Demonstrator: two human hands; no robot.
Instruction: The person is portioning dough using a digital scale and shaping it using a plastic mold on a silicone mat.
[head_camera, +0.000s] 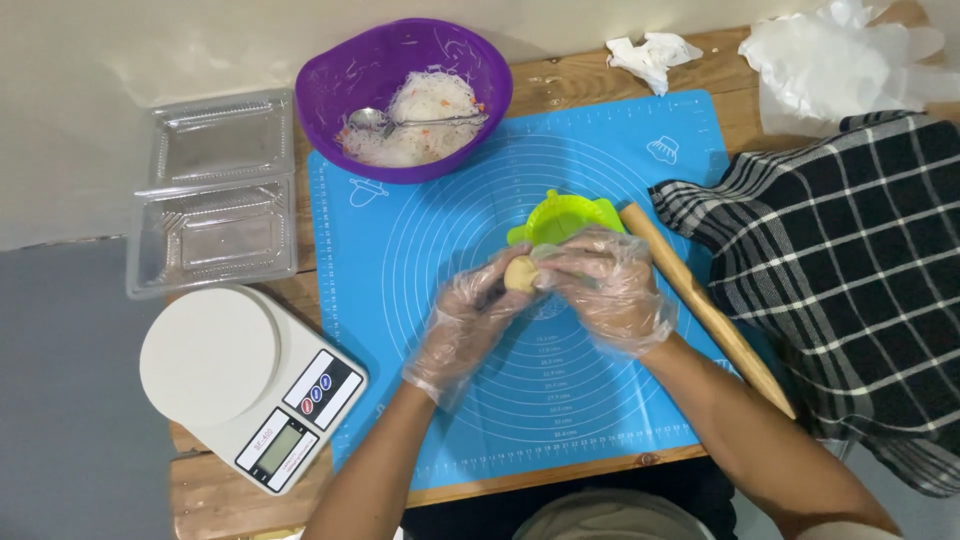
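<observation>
Dough ball (520, 273), small, round and pale tan with a smooth surface, sits pinched between the two hands above the middle of the blue mat (430, 250). Both hands wear thin clear plastic gloves. The left hand (465, 325) closes its fingertips on the ball from the left, and the right hand (610, 285) curls over it from the right, so only part of the ball shows between the fingers. Just behind the hands a lime-green dumpling press (565, 215) lies on the mat, partly hidden by the right hand. A wooden rolling pin (705, 310) lies slanted along the mat's right edge, next to a black and white checked cloth (840, 270). At the mat's far left corner stands a purple bowl (330, 85) with white noodle filling (420, 120) flecked with orange and a metal spoon (375, 120) in it. To the left on the table (560, 80) are an open clear plastic box (215, 195) and a white kitchen scale (250, 380). Crumpled plastic (830, 55) and a wad of tissue (650, 52) lie at the far edge
</observation>
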